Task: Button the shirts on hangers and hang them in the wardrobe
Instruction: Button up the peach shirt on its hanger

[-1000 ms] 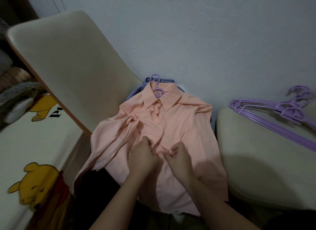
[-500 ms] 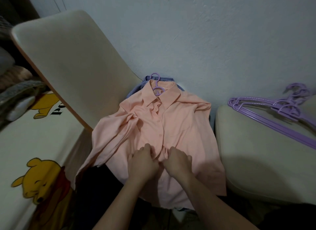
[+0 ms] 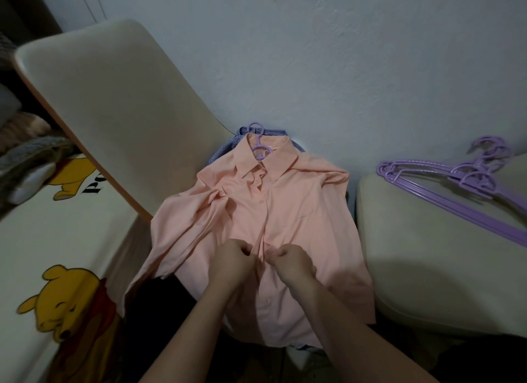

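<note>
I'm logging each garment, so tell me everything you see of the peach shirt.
The peach shirt is long-sleeved and collared, of thin-looking cloth, with a chest pocket. It lies front-up on a purple hanger, over a blue checked shirt. Its upper buttons look fastened. The left hand and right hand pinch its placket mid-front; one sleeve bunches across it.

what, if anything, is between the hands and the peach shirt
Nothing visible. The left hand and right hand both pinch the peach shirt at its front opening. The wardrobe is out of view, so that path cannot be judged.
</note>
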